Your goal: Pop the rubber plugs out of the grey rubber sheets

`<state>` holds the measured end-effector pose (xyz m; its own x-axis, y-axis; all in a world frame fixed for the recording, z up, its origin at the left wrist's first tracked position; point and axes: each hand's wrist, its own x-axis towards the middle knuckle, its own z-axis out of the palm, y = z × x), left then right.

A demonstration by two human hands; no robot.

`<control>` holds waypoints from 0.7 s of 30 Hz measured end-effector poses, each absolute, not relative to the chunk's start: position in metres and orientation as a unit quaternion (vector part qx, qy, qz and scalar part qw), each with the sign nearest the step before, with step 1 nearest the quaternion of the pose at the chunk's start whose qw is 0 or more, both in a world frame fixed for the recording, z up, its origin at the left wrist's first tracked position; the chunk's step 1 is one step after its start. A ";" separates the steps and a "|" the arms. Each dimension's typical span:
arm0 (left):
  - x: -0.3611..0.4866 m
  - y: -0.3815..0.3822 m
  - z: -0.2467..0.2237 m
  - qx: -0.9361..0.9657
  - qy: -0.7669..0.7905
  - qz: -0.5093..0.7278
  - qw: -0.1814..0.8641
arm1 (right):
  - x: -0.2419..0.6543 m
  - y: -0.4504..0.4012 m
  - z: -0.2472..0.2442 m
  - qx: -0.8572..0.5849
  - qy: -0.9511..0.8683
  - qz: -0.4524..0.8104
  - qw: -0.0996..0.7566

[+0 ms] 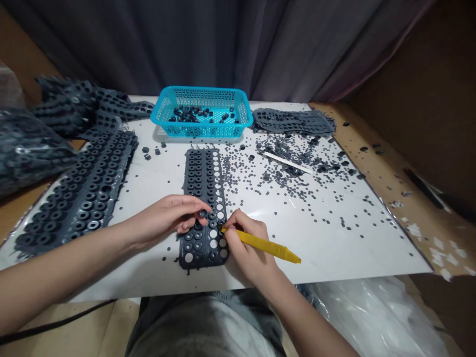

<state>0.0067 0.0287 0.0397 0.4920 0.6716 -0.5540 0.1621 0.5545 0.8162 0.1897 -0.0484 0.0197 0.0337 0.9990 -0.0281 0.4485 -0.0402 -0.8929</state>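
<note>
A dark rubber sheet [199, 186] with rows of ring-shaped parts lies lengthwise in front of me; its right column and a few spots near its lower end are round holes showing white. My left hand [186, 214] is over the sheet's left side, thumb and fingers pinching a small black rubber piece [203, 213]. In my right hand [247, 238], at the sheet's right edge, is a yellow pen-like tool [269, 245]. Its tip points left at the sheet, beside my fingertips; the very end is hard to make out.
Behind the sheet stands a blue basket [203, 131] with black pieces. Larger ringed sheets [80, 198] lie left, another sheet [293, 122] back right. Small black discs and a white stick [286, 162] are scattered right. A plastic bag [29, 148] sits far left.
</note>
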 end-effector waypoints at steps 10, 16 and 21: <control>0.008 0.030 0.043 0.497 0.416 0.140 0.748 | 0.191 -0.043 0.028 -0.632 -0.621 0.365 0.286; 0.016 0.034 0.044 0.455 0.398 0.120 0.787 | 0.191 -0.045 0.024 -0.629 -0.613 0.365 0.309; 0.017 0.035 0.043 0.376 0.406 0.134 0.822 | 0.191 -0.045 0.024 -0.626 -0.608 0.373 0.315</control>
